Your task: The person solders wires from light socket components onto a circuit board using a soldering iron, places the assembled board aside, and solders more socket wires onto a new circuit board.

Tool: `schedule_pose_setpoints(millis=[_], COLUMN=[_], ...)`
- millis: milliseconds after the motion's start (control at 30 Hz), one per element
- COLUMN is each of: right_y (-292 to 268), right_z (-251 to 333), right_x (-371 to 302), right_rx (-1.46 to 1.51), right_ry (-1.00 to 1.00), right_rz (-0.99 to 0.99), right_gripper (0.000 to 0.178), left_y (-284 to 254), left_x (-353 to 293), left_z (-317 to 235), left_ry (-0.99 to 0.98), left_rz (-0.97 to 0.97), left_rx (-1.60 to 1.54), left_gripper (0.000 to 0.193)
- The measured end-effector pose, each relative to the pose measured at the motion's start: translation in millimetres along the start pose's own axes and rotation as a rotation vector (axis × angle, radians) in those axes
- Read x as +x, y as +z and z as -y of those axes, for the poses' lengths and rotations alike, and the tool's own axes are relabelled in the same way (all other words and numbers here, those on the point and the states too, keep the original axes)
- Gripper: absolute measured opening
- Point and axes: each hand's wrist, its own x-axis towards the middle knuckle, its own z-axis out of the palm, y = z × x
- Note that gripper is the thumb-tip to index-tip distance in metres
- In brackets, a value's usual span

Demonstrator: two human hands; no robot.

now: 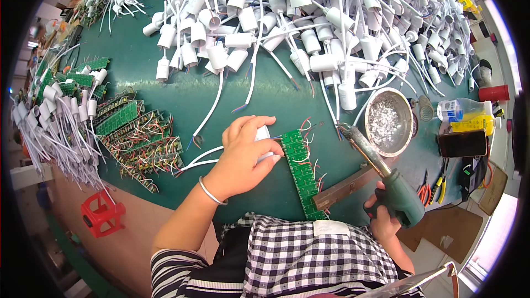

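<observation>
My left hand [245,154] is closed around a white lamp-holder cable, its fingers mostly hiding the held part. Thin wires run from it to the upper left corner of a green circuit board strip [301,174] with red and white leads along its right side. In my right hand [382,218] is a soldering gun [400,196] with a dark green body. Its metal tip points up and left, beside a round bowl of silvery solder scraps [386,118]. Across the strip's lower end lies a brown bar [345,187].
White lamp holders with cables [326,27] are heaped along the far side. Wired boards [141,138] are stacked at left beside more cabled holders [66,110]. At right are a yellow bottle [475,118], pliers [439,187] and a dark box [462,143]. A red stool [103,213] stands below.
</observation>
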Motion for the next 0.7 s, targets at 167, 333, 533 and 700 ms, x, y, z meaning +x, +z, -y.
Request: schedule_pose_setpoints(millis=[167, 333, 533, 700], right_y=[-11, -5, 13, 23], right_z=[0, 3, 10, 19], right_x=[-1, 6, 19, 25], right_rx=[-0.132, -0.346, -0.377, -0.35], right_ry=[0.113, 0.022, -0.203, -0.202], right_rz=[0.193, 0.366, 0.357, 0.334], right_gripper=[0.036, 0.03, 0.026, 0.024], left_y=[2, 13, 15, 16], left_x=[1, 5, 9, 9], left_z=[-2, -8, -12, -11], left_ry=[-0.039, -0.106, -0.1, -0.098], left_rz=[0.022, -0.089, -0.133, -0.143], left_rx=[-0.006, 0.079, 0.105, 0.11], left_gripper=[0.005, 0.004, 0.003, 0.004])
